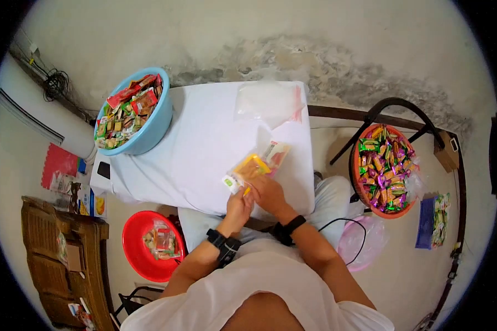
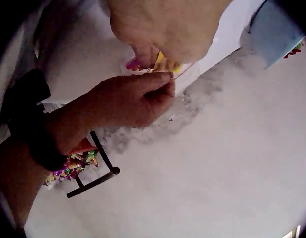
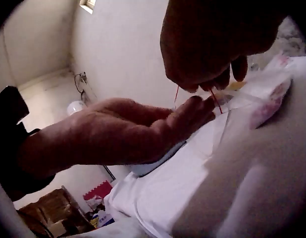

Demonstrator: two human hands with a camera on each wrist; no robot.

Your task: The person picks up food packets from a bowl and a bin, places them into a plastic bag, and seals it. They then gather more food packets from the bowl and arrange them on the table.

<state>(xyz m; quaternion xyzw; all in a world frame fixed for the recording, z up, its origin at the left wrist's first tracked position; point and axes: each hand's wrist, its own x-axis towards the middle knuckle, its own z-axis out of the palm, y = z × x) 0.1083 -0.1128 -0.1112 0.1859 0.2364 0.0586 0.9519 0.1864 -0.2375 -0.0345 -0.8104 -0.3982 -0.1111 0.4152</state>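
Over the near edge of the white-covered table [image 1: 193, 182], both hands meet at the mouth of a clear plastic bag [image 3: 237, 101] with a red strip along its opening. My left hand [image 1: 238, 208] pinches the bag's edge between thumb and fingers. Close beside it, my right hand [image 1: 268, 195] also pinches that edge. Snack packets show at the bag: a yellow-bordered packet [image 1: 252, 165], a red-and-white packet [image 1: 275, 153] and a green-and-white packet [image 1: 230, 181]. In the left wrist view, the fingers hide part of the yellow packet [image 2: 168, 64].
Flat clear bags [image 1: 268, 102] lie at the table's far side. A blue basin [image 1: 156, 134] of mixed packets stands far left, near a dark phone [image 1: 104, 170]. An orange basin [image 1: 389, 214] of wrapped sweets is at right; a red basin [image 1: 136, 259] sits lower left.
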